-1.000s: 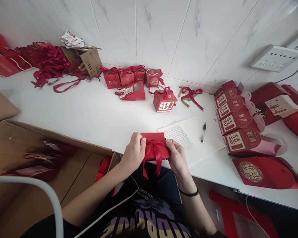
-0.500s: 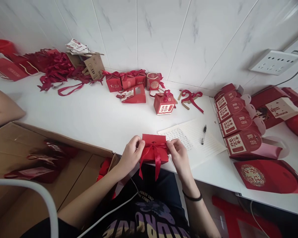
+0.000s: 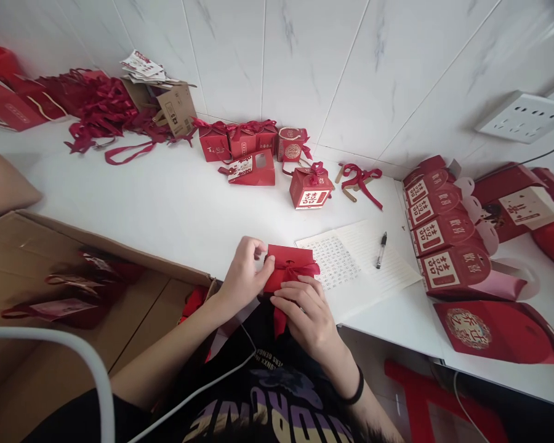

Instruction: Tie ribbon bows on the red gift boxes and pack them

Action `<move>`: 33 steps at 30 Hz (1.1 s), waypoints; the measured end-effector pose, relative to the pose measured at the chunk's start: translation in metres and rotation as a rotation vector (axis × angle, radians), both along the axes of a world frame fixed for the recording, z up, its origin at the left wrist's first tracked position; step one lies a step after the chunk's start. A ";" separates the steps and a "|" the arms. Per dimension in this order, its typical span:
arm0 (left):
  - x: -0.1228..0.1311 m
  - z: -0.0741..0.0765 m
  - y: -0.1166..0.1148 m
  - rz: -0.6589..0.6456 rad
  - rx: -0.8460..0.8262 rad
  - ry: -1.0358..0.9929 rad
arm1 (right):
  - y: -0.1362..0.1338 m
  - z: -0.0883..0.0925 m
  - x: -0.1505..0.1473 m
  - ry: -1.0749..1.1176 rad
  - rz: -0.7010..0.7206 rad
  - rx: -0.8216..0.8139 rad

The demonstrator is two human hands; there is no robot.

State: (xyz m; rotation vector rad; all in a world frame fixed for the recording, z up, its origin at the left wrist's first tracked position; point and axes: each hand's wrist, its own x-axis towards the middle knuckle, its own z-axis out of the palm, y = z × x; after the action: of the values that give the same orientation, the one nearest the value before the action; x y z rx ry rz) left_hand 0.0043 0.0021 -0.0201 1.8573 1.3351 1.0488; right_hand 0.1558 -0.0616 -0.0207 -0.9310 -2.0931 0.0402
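A small red gift box (image 3: 290, 253) with a dark red ribbon (image 3: 295, 271) tied in a bow is at the table's front edge, close to my body. My left hand (image 3: 245, 274) grips the box's left side, thumb against the ribbon's left part. Across the box's front lies my right hand (image 3: 308, 314), its fingers curled over the hanging ribbon tails and hiding much of them. One tail shows below these fingers. The box's lower front is mostly covered by both hands.
Finished red boxes (image 3: 310, 189) with bows stand near the wall. An open notebook (image 3: 373, 264) with a pen (image 3: 381, 250) lies right of my hands. Further right is a row of red boxes (image 3: 447, 267). A ribbon pile (image 3: 104, 107) and a cardboard carton (image 3: 74, 231) are left.
My right hand has moved from the box's right side down and left over its front, onto the ribbon tails. My left hand stays at the left side. The view has shifted slightly.
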 end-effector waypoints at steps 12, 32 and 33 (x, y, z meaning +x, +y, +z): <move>0.006 0.019 0.012 -0.340 0.183 0.233 | -0.011 -0.006 0.000 0.038 -0.068 0.080; 0.013 0.018 0.006 -0.260 0.127 0.221 | -0.011 -0.018 -0.011 0.256 0.075 0.026; 0.013 0.017 0.006 -0.260 0.125 0.219 | -0.011 -0.019 -0.013 0.270 0.077 0.031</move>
State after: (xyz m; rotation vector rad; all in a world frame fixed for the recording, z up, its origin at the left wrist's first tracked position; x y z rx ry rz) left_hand 0.0177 0.0083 -0.0026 2.2223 1.1256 0.8293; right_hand 0.1430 -0.0726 -0.0397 -0.7796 -1.8722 0.1637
